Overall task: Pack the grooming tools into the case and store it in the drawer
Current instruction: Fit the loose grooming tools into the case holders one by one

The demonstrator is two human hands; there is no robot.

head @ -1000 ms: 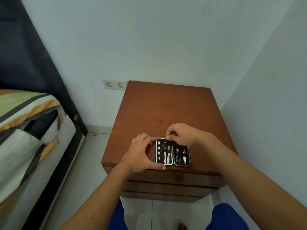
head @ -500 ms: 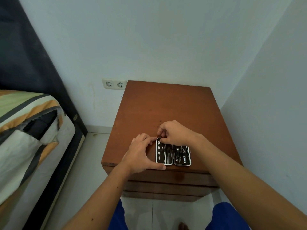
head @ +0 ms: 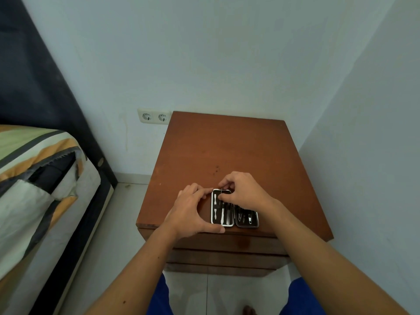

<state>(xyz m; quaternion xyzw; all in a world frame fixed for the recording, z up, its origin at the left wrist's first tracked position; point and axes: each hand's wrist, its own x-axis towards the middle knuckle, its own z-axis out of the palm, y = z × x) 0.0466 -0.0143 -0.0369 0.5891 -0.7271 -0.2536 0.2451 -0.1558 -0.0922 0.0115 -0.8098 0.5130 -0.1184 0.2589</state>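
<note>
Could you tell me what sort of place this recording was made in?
Most likely a bedroom at home: a bed with striped bedding stands against the wall, a wooden nightstand with drawers fills the corner beside it, and a double wall socket sits between them.

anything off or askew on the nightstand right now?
Nothing stands out. The open grooming case lies flat near the nightstand front edge, tools seated in their loops. The left hand steadies it; the right hand is fitting a thin tool in. Drawers look shut.
</note>
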